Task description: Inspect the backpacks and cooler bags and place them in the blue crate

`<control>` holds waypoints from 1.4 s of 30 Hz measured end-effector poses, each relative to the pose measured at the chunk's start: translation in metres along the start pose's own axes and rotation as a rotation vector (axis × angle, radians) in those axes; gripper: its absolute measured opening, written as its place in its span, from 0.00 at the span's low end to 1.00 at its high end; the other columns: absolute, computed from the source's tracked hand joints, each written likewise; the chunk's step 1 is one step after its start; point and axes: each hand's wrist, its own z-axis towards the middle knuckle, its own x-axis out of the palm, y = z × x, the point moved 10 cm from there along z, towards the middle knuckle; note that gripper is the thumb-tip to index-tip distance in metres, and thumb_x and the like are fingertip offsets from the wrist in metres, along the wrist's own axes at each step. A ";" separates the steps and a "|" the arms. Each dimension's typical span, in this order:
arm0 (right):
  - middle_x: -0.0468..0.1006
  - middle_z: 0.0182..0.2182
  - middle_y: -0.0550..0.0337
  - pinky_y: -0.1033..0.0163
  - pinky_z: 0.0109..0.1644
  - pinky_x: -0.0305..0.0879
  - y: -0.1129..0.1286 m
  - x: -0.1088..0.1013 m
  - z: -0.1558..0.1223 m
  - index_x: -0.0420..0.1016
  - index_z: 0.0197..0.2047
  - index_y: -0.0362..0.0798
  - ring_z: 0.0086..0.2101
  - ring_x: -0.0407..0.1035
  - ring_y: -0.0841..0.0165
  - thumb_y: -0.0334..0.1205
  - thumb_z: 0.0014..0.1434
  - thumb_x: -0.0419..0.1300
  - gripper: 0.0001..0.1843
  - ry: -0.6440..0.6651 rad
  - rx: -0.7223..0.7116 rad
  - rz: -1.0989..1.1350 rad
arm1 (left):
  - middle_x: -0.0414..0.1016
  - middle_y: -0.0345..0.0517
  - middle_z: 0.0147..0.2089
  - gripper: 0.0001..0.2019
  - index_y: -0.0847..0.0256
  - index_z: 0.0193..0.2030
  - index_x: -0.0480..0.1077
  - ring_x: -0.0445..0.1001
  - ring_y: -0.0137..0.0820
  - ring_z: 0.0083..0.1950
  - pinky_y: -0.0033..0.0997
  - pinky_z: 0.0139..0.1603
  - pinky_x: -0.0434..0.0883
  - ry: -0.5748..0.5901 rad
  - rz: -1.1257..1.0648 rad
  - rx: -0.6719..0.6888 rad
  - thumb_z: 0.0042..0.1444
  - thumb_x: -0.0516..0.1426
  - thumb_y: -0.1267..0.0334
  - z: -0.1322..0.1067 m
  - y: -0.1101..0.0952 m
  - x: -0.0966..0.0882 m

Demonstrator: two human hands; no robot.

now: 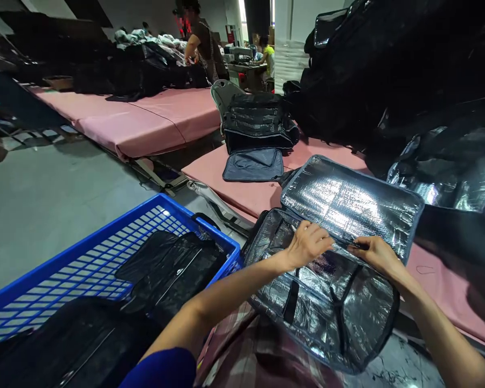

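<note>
An open cooler bag with silver foil lining (327, 307) lies in front of me, its lid (347, 202) folded back onto the pink table. My left hand (307, 243) rests on the hinge edge of the bag, fingers curled and pressed to the lining. My right hand (378, 254) pinches a small dark thing at the same edge, perhaps a zipper pull; I cannot make it out. Black straps cross the inside of the bag.
A blue plastic crate (105, 226) at my left holds black bag parts (170, 269). More black bags (258, 121) and a big pile (388, 64) sit on the pink padded table (242, 188). Another pink table (145, 124) stands farther off, where a person (202, 43) works.
</note>
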 end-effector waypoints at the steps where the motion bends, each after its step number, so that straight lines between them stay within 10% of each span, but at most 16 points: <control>1: 0.70 0.17 0.65 0.67 0.25 0.50 -0.001 0.001 0.001 0.74 0.26 0.49 0.21 0.62 0.71 0.55 0.51 0.56 0.18 0.007 -0.006 0.007 | 0.72 0.44 0.35 0.14 0.58 0.38 0.72 0.64 0.30 0.38 0.34 0.40 0.53 -0.007 0.016 0.025 0.64 0.48 0.55 -0.003 -0.007 0.005; 10: 0.74 0.23 0.63 0.65 0.28 0.53 -0.001 -0.007 -0.010 0.76 0.36 0.49 0.25 0.67 0.67 0.58 0.52 0.56 0.21 -0.091 -0.014 -0.007 | 0.71 0.42 0.31 0.13 0.60 0.34 0.71 0.64 0.29 0.35 0.33 0.39 0.54 -0.077 0.022 0.006 0.64 0.47 0.64 0.004 -0.012 0.008; 18: 0.77 0.31 0.63 0.60 0.38 0.50 0.077 -0.031 -0.084 0.71 0.43 0.47 0.30 0.65 0.70 0.34 0.60 0.56 0.08 -0.730 -0.602 -0.776 | 0.71 0.42 0.35 0.09 0.60 0.33 0.71 0.63 0.29 0.37 0.33 0.42 0.55 -0.089 -0.091 -0.039 0.61 0.51 0.63 0.003 -0.007 0.008; 37: 0.75 0.31 0.60 0.59 0.38 0.46 0.079 -0.022 -0.073 0.71 0.45 0.47 0.32 0.59 0.68 0.30 0.60 0.52 0.12 -0.667 -0.598 -0.851 | 0.69 0.44 0.37 0.08 0.62 0.35 0.69 0.63 0.31 0.43 0.35 0.46 0.55 0.146 -0.147 -0.039 0.61 0.51 0.65 -0.009 -0.006 0.012; 42: 0.75 0.30 0.61 0.59 0.38 0.46 0.068 -0.027 -0.065 0.72 0.42 0.47 0.33 0.61 0.68 0.30 0.59 0.53 0.10 -0.675 -0.530 -0.762 | 0.70 0.42 0.39 0.12 0.60 0.38 0.71 0.67 0.30 0.43 0.33 0.44 0.59 0.182 -0.146 -0.377 0.58 0.55 0.53 -0.043 0.032 0.012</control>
